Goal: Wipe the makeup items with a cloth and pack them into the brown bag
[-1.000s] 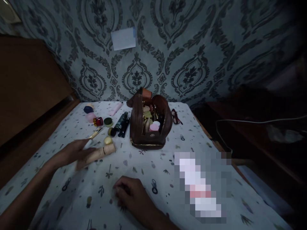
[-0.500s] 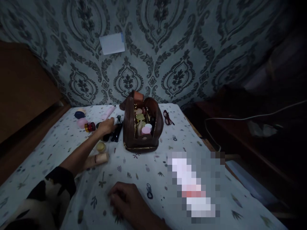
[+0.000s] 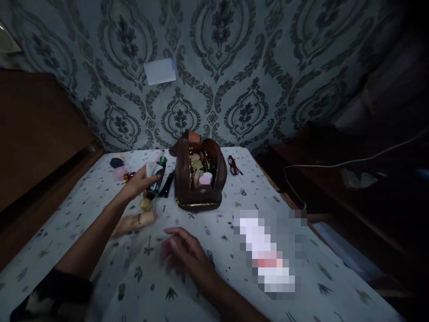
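Observation:
My left hand (image 3: 136, 183) is closed on a crumpled white tissue or cloth (image 3: 153, 169), over a group of cosmetics on the bed sheet. A dark bottle with a green cap (image 3: 160, 175) is right beside its fingers; whether they touch it I cannot tell. A black tube (image 3: 167, 184) lies to the right of it. Nearer me are a small yellowish round jar (image 3: 145, 204) and a beige tube (image 3: 147, 218). My right hand (image 3: 184, 252), blurred at the fingertips, hovers over the sheet with fingers apart, holding nothing. The open brown bag (image 3: 197, 197) is full of cosmetics.
Left of the left hand are a pink sponge-like piece (image 3: 120, 173), a red and gold container (image 3: 129, 177) and a dark blue round item (image 3: 117, 161). Eyeglasses (image 3: 233, 165) lie right of the bag. A pixelated patch hides a whitish item on the right.
My left hand has drawn back to the left with the white tissue, leaving the green-capped bottle and black tube more visible. My right hand has risen and its curled fingers have spread.

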Available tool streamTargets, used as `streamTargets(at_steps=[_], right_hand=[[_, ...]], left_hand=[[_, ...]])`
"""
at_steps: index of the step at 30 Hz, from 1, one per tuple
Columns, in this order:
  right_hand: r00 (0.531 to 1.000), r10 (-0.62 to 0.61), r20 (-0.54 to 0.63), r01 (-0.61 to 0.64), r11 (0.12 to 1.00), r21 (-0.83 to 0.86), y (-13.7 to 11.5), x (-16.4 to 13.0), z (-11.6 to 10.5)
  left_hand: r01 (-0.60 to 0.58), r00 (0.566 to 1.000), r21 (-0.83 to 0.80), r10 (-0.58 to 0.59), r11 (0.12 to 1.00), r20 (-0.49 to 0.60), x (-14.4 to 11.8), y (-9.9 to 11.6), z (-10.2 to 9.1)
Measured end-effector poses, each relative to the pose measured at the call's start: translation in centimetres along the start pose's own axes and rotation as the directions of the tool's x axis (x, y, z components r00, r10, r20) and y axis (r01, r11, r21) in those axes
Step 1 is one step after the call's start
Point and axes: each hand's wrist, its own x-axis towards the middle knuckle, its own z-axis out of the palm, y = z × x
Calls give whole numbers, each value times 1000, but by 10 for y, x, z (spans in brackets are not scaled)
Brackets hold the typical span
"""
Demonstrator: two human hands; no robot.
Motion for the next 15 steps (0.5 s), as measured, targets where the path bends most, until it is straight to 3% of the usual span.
streamTargets(at_steps=[2, 6, 11, 15], right_hand=[[997, -23, -69, 31, 992, 120, -1, 4, 2], [996, 3, -89, 25, 950, 310, 2, 4, 11], [987, -14, -163, 55, 967, 248, 3, -8, 18], [975, -91, -201, 108, 991, 73, 10, -14, 18]], left_hand=[[-48, 999, -234, 47, 971, -8, -39, 9, 4], [-82, 996, -297, 91, 951, 18, -113, 22, 38], [-161, 986, 4, 161, 987, -41, -168, 20, 80], [-265, 962, 199, 274, 943, -17, -177, 18, 88]])
